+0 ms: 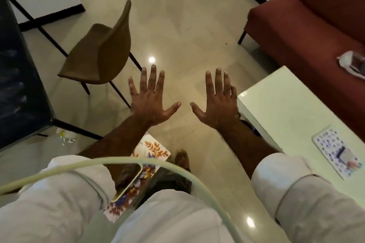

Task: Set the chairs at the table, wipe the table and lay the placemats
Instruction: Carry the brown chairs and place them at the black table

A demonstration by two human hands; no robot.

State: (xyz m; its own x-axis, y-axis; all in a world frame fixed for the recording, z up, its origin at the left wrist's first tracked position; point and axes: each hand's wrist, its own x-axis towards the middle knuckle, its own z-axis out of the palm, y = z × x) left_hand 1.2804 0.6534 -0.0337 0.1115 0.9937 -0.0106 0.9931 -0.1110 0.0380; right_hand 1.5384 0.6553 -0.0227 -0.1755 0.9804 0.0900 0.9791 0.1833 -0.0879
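Observation:
My left hand (151, 97) and my right hand (216, 100) are stretched out side by side over the bare floor, fingers spread and straight, holding nothing. An olive-brown chair (98, 45) with thin black legs stands to the left of my left hand, next to the dark-topped table (17, 77) at the left edge. Flowered placemats (153, 149) show below my left forearm, partly hidden by my arm and white shirt. What holds them I cannot tell.
A pale low table (292, 108) stands at the right with a dotted mat (327, 144) and small items on it. A dark red sofa (308, 25) with a plastic-wrapped item (353, 63) fills the top right. Small white litter (66, 137) lies under the dark table.

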